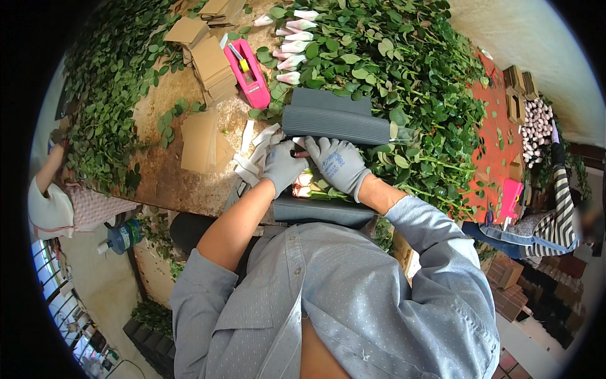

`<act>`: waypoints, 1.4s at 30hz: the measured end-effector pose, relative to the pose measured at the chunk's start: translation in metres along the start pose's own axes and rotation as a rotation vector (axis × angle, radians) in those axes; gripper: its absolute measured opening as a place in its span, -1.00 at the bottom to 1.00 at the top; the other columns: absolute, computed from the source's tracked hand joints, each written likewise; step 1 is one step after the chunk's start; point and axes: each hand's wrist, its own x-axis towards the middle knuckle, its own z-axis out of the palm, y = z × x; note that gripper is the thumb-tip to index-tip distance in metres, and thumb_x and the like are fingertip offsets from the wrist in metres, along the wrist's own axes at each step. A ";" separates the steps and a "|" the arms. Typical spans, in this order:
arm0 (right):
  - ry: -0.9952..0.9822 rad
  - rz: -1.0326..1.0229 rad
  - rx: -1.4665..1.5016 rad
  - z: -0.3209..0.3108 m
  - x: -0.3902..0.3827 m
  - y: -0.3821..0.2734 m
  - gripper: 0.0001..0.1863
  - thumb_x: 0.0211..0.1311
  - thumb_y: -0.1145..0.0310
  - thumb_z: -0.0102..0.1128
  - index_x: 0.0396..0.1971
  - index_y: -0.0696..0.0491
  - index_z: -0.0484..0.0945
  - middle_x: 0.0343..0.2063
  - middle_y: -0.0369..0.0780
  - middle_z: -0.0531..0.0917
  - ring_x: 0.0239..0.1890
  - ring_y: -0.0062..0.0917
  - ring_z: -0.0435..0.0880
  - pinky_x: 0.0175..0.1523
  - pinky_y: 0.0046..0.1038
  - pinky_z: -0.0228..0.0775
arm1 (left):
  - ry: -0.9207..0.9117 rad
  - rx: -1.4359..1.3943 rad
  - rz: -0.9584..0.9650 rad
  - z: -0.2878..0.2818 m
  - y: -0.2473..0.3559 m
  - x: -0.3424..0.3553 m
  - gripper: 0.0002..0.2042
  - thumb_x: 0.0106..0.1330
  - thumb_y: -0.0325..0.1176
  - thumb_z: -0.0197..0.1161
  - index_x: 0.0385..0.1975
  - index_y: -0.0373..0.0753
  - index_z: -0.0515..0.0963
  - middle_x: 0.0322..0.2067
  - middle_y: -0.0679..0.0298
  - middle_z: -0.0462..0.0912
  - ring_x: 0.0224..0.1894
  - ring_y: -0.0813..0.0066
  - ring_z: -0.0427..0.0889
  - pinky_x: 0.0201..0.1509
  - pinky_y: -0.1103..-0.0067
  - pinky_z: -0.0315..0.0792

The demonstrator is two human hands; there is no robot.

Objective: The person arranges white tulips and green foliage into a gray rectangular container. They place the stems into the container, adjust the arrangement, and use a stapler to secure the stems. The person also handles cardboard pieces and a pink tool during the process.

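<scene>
My left hand (284, 165), in a grey glove, curls close to my right hand (339, 163), gloved the same way. Their fingertips meet around something small and whitish, mostly hidden by the fingers. Just below them, pale pink-and-cream rose heads (303, 185) lie with green stems running right. These roses are in a dark grey ribbed trough, whose far padded side (334, 120) is beyond my hands and whose near side (322, 211) is against my body. White strips (247, 136) lie beside my left hand.
A pink tape dispenser (250, 74) and stacked cardboard sheets (211, 66) lie on the worn table (158, 104). Several white-wrapped rose heads (293, 46) rest by a big heap of leafy stems (404, 57). Greenery (104, 95) covers the left. People stand at both sides.
</scene>
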 end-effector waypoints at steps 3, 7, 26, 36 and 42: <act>0.001 -0.020 0.007 -0.003 0.001 -0.001 -0.58 0.34 0.30 0.09 0.17 0.07 0.47 -0.32 -0.16 0.59 -0.43 -0.30 0.68 -0.42 -0.26 0.50 | -0.004 -0.119 -0.013 0.006 -0.013 0.000 -0.70 0.02 -0.25 0.47 -0.29 -0.28 0.71 -0.30 0.12 0.75 -0.17 0.15 0.70 -0.01 0.38 0.56; -0.038 -0.026 0.011 0.001 -0.001 0.002 -0.62 0.34 0.31 0.09 0.12 0.05 0.49 -0.33 -0.17 0.57 -0.38 -0.30 0.68 -0.41 -0.24 0.50 | -0.039 -0.088 -0.027 -0.009 0.014 -0.018 -0.76 0.01 -0.29 0.53 -0.40 -0.29 0.70 -0.23 0.09 0.74 -0.08 0.23 0.67 0.04 0.41 0.53; -0.090 0.064 0.014 -0.008 -0.005 -0.002 -0.76 0.29 0.31 0.13 -0.11 0.08 0.54 -0.29 -0.17 0.58 -0.30 -0.34 0.67 -0.29 -0.30 0.52 | -0.003 -0.235 -0.032 -0.010 -0.008 -0.008 -0.69 0.24 -0.23 0.43 -0.18 -0.35 0.70 -0.13 0.06 0.73 -0.09 0.30 0.69 0.04 0.46 0.54; -0.140 0.073 -0.039 -0.002 -0.001 -0.003 -0.75 0.31 0.32 0.10 -0.09 0.11 0.55 -0.30 -0.15 0.62 -0.31 -0.33 0.68 -0.28 -0.29 0.51 | 0.204 0.271 0.164 -0.018 -0.003 -0.011 -0.65 0.28 -0.21 0.39 0.01 -0.21 0.66 -0.06 0.03 0.69 0.06 0.04 0.62 0.18 0.26 0.47; -0.135 0.062 -0.042 -0.001 0.000 -0.001 -0.75 0.31 0.32 0.10 -0.10 0.11 0.56 -0.31 -0.15 0.63 -0.32 -0.33 0.69 -0.30 -0.30 0.51 | 0.209 0.488 0.310 -0.025 0.005 -0.007 -0.75 0.34 -0.19 0.30 -0.08 -0.13 0.65 -0.15 0.01 0.68 0.00 -0.02 0.62 0.14 0.14 0.42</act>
